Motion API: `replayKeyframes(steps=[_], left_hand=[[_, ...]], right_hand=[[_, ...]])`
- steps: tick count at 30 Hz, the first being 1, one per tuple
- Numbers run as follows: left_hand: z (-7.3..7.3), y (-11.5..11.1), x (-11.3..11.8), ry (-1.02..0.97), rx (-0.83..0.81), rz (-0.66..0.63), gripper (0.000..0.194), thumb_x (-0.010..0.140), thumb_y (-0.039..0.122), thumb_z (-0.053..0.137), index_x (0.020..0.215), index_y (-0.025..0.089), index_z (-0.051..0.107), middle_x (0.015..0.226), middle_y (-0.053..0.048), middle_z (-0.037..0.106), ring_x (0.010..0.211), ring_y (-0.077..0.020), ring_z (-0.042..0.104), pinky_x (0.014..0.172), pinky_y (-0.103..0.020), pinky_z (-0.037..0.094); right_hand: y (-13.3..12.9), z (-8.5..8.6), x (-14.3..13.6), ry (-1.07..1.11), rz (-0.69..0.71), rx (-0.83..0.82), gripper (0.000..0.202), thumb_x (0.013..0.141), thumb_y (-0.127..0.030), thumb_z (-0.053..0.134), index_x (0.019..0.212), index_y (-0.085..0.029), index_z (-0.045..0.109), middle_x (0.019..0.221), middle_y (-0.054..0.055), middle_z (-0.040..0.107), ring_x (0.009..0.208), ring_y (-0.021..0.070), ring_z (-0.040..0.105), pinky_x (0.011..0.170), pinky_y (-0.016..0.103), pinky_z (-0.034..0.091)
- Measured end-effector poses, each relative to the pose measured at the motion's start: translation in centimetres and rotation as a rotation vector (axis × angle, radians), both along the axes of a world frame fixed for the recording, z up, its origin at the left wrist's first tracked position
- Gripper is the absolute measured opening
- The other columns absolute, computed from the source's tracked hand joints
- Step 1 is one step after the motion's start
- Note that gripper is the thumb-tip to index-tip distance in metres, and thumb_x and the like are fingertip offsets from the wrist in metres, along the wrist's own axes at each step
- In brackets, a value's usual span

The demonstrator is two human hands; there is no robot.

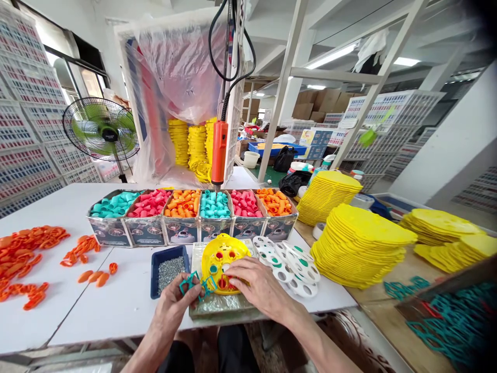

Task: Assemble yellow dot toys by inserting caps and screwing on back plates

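My left hand (176, 298) is closed on teal plastic frame pieces (189, 284), just left of a yellow plastic shell (205, 257). The shell lies on a board (217, 309) and has red, orange and teal inserts in its holes. Over the shell's right side reaches my right hand (254, 282), its fingers bent down close to a red piece (223, 283) near the lower rim. Whatever its fingertips pinch is hidden. Several white discs with round holes (298, 282) are piled to the right. A blue tray of small screws (171, 269) stands beside my left hand.
Behind the board runs a row of boxes (182, 230) with teal, pink and orange caps. An orange electric screwdriver (219, 155) hangs above them. Orange parts (27, 259) lie at left; yellow plates (357, 248) are stacked at right, near a box of teal frames (454, 321).
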State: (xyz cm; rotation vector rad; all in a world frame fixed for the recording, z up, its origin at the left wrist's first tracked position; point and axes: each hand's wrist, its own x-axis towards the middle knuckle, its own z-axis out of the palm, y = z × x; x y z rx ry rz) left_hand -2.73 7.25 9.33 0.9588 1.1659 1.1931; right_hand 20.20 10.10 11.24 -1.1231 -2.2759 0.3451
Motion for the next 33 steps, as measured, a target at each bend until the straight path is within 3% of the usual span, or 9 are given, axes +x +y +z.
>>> replayKeyframes(steps=[11,16,20,24,28,33], left_hand=[[-2.3,0.9,-0.5,0.063,0.043,0.004,0.049,0.060,0.060,0.085,0.077,0.019,0.065,0.059,0.002,0.068,0.056,-0.0137,0.055,0.052,-0.022,0.042],[-1.0,0.3,-0.3,0.068,0.045,0.014,0.047,0.061,0.058,0.086,0.078,0.019,0.065,0.061,0.002,0.068,0.058,-0.0132,0.055,0.054,-0.022,0.044],[-0.7,-0.5,0.0,0.087,0.058,-0.027,0.044,0.066,0.055,0.086,0.079,0.018,0.064,0.064,0.004,0.064,0.058,-0.0123,0.054,0.056,-0.021,0.044],[-0.8,-1.0,0.3,0.156,0.081,-0.115,0.042,0.072,0.055,0.081,0.079,0.018,0.063,0.067,0.002,0.064,0.062,-0.0135,0.054,0.058,-0.022,0.045],[0.2,-1.9,0.8,0.133,0.068,-0.167,0.045,0.070,0.059,0.081,0.074,0.018,0.062,0.064,0.002,0.062,0.061,-0.0140,0.054,0.058,-0.023,0.045],[0.6,-2.1,0.7,0.078,0.040,-0.117,0.044,0.070,0.057,0.082,0.074,0.018,0.063,0.062,0.002,0.065,0.059,-0.0141,0.056,0.060,-0.024,0.048]], right_hand=[[0.4,-1.3,0.0,0.010,-0.021,0.116,0.017,0.095,-0.018,0.062,0.099,-0.025,0.077,0.096,0.002,0.075,0.094,0.0215,0.062,0.083,0.035,0.052],[-0.2,-0.3,-0.3,0.026,-0.041,0.112,0.017,0.091,-0.020,0.068,0.105,-0.024,0.076,0.106,0.004,0.075,0.102,0.0231,0.063,0.092,0.039,0.053],[-2.1,1.3,-1.4,0.058,0.011,0.047,0.045,0.086,-0.029,0.075,0.130,-0.024,0.064,0.130,0.005,0.068,0.122,0.0240,0.059,0.106,0.038,0.049],[-3.5,1.5,-2.4,0.020,0.124,0.077,0.032,0.090,-0.025,0.071,0.122,-0.024,0.066,0.118,0.003,0.073,0.111,0.0211,0.064,0.104,0.034,0.050],[-4.5,1.1,-2.6,-0.006,0.119,0.137,0.028,0.088,-0.024,0.073,0.116,-0.024,0.068,0.112,0.003,0.075,0.105,0.0221,0.066,0.092,0.032,0.054],[-5.3,1.3,-1.3,0.043,0.089,0.193,0.025,0.090,-0.032,0.072,0.113,-0.024,0.070,0.107,0.002,0.077,0.099,0.0208,0.069,0.087,0.032,0.055]])
